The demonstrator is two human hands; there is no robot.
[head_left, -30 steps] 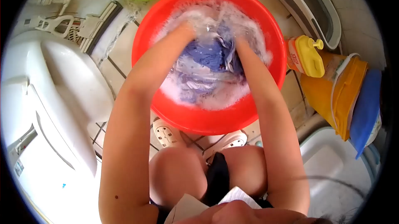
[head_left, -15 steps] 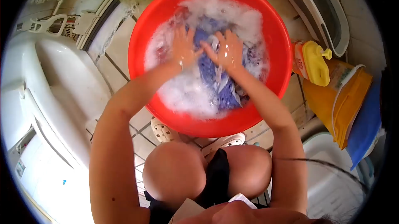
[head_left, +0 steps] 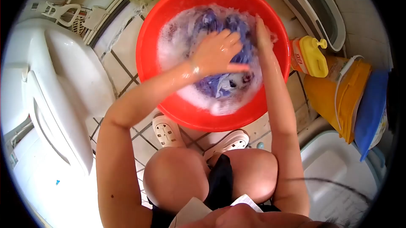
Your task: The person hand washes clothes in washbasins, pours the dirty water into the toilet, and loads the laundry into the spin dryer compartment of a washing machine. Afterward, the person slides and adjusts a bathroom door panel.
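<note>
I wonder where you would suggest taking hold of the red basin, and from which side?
I'd grip the red basin by its rim at left and right together, coming from outside: the round rim is bare there, while suds and blue cloth fill the middle. On the right, a spot nearer the person is probably better, since the yellow bottle stands close beside the rim.
</note>
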